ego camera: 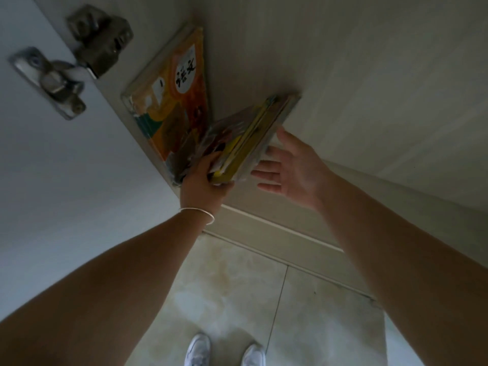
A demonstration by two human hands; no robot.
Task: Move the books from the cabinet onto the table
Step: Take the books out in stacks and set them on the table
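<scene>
Inside the cabinet, an orange book (174,101) in a clear cover leans flat against the left side wall. A small stack of books (245,138) with yellow edges stands tilted on the cabinet shelf (317,75). My left hand (204,180), with a silver bracelet on the wrist, grips the near lower corner of that stack. Just to the right of the stack is my right hand (287,170), open with fingers spread, its fingertips close to the stack's right side. The table is out of view.
The open cabinet door (52,180) stands at the left with two metal hinges (100,40) near its top. The cabinet's front edge (277,233) runs below my hands. Pale floor tiles (237,299) and my white shoes (224,352) lie beneath.
</scene>
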